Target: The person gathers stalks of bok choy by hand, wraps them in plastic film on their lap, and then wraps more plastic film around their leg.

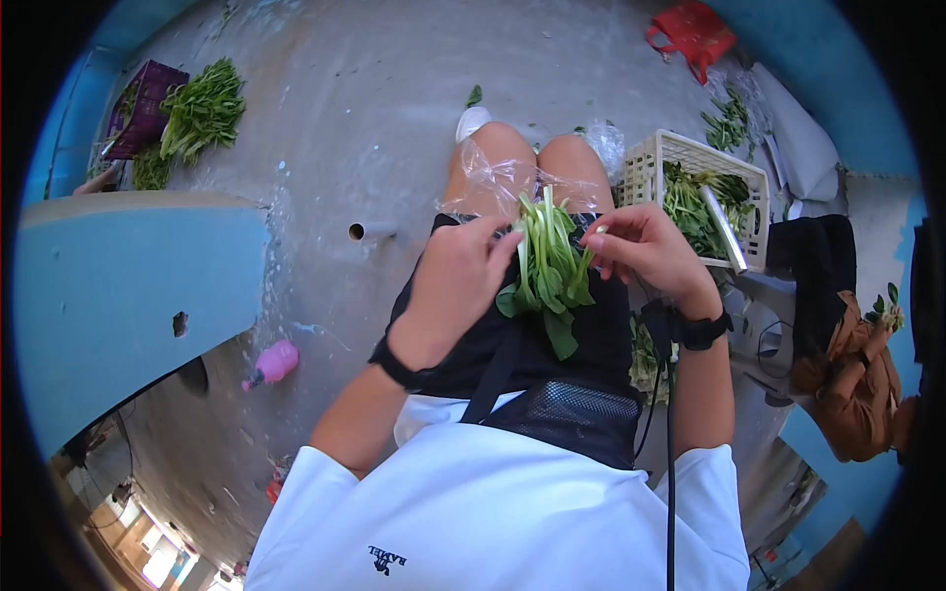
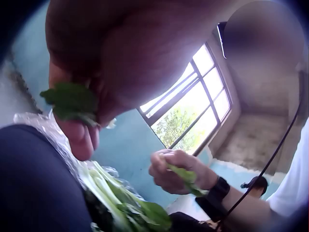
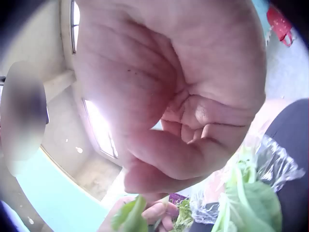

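Leafy greens lie as a loose bunch across the seated person's lap, on the dark shorts, pale stalks toward the knees and leaves toward the waist. Clear plastic film covers part of the thighs beyond the stalks; it probably serves to keep moisture and dirt off the legs. Left hand is beside the stalks, its thumb and fingers bent nearly closed; the left wrist view shows a small leaf pinched at the fingertips. Right hand, on the opposite side of the bunch, has its thumb brought against the bent fingers and pinches a slender leafy sprig. Such a light grip appears suited to handling thin pieces without crushing them. Both hands are held above the lap, close to the bunch, which presumably keeps the reach short. Beside the right leg, a white slatted crate contains further greens, apparently placed within easy reach of the right hand. Whether the left fingertips touch the lap bunch cannot be determined.
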Demonstrator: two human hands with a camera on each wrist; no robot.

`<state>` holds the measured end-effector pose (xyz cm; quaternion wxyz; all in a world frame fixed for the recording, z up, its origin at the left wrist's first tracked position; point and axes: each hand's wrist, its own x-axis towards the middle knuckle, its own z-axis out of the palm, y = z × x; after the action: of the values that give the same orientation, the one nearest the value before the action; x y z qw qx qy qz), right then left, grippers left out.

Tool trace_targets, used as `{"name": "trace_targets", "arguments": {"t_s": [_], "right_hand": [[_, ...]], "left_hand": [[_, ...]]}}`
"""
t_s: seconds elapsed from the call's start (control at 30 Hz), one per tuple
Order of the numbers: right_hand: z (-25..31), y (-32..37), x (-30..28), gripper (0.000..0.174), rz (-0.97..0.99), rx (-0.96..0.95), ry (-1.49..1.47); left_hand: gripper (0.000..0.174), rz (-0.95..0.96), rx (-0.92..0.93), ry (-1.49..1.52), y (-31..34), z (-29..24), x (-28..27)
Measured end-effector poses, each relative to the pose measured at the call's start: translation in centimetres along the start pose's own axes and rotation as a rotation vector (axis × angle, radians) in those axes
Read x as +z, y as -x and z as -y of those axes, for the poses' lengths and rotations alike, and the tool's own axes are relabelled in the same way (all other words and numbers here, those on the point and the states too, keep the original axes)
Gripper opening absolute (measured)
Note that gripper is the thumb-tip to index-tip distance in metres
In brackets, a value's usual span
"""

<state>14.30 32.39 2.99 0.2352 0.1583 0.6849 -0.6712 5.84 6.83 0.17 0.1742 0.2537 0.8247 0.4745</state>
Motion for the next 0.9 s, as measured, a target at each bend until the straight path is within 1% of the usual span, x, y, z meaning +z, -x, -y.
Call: {"name": "trace_targets", "arguments": {"t_s": [0.03, 0.1, 0.17, 0.2, 0.23, 0.3, 0.43, 0.5, 0.53, 0.57, 0.63, 0.67, 0.7, 0.73, 0.77, 0.8, 0.83, 0.87, 0.9], "right_hand": [[-0.2, -0.1, -0.2, 0.022, -0.055, -0.045, -0.042], [-0.1, -0.3, -0.2, 0.024, -0.05, -0.046, -0.012], [-0.5, -0.6, 0.1, 0.026, -0.099, -0.011, 0.039], [-0.4, -0.6, 0.6, 0.031, -0.154, -0.031, 0.072], [-0.4, -0.5, 0.6, 0.031, -0.16, -0.029, 0.067], [-0.1, -0.8, 0.5, 0.035, -0.178, 0.017, 0.131], [-0.4, -2.4, 1.6, 0.041, -0.175, -0.056, 0.115], [-0.7, -3.3, 2.0, 0.045, -0.207, -0.124, 0.247], [-0.2, -3.5, 2.1, 0.049, -0.223, -0.153, 0.318], [0.1, -3.6, 2.2, 0.049, -0.229, -0.153, 0.317], [0.6, -4.0, 2.3, 0.049, -0.196, -0.191, 0.466], [0.8, -4.3, 2.5, 0.049, -0.197, -0.192, 0.464], [1.0, -4.5, 2.8, 0.049, -0.206, -0.182, 0.542], [1.1, -4.7, 3.0, 0.049, -0.212, -0.172, 0.62], [1.0, -4.6, 3.0, 0.049, -0.211, -0.172, 0.62], [0.8, -4.5, 2.8, 0.047, -0.296, -0.182, 0.667], [0.5, -4.4, 2.6, 0.047, -0.379, -0.193, 0.715], [0.1, -4.2, 2.2, 0.047, -0.37, -0.195, 0.719], [-0.4, -4.0, 1.8, 0.046, -0.42, -0.191, 0.686]], "left_hand": [[0.03, -0.021, 0.046, -0.149, -0.5, -1.1, 0.5], [0.034, 0.028, 0.084, -0.147, -1.1, -1.3, 1.5], [0.033, 0.047, 0.109, -0.14, -0.7, -1.5, 1.4], [0.032, 0.066, 0.125, -0.137, -0.4, -1.5, 1.2], [0.032, 0.074, 0.128, -0.136, -0.1, -1.5, 0.8], [0.034, 0.151, 0.074, -0.1, 0.3, -1.6, -0.3], [0.037, 0.215, 0.083, -0.096, 1.0, -2.3, 0.5], [0.04, 0.179, 0.203, -0.055, 1.8, -2.0, 1.2], [0.038, 0.189, 0.195, -0.059, 2.2, -2.2, 1.0], [0.038, 0.193, 0.199, -0.059, 2.6, -2.3, 0.7], [0.033, 0.187, 0.21, -0.097, 3.1, -2.2, -0.2], [0.03, 0.166, 0.104, -0.031, 3.0, -2.4, -0.8], [0.026, 0.144, -0.003, 0.035, 2.9, -2.4, -1.5], [0.022, 0.016, 0.047, -0.039, 2.2, -1.6, -2.1], [0.023, -0.08, -0.026, -0.056, 1.4, -1.4, -2.7], [0.024, -0.177, -0.1, -0.074, 0.5, -1.1, -3.2], [0.024, -0.181, -0.105, -0.073, -0.5, 0.0, -3.2], [0.024, -0.304, -0.028, -0.281, -1.4, 1.9, -2.9], [0.025, -0.425, 0.052, -0.49, -1.9, 3.4, -2.7]]}}
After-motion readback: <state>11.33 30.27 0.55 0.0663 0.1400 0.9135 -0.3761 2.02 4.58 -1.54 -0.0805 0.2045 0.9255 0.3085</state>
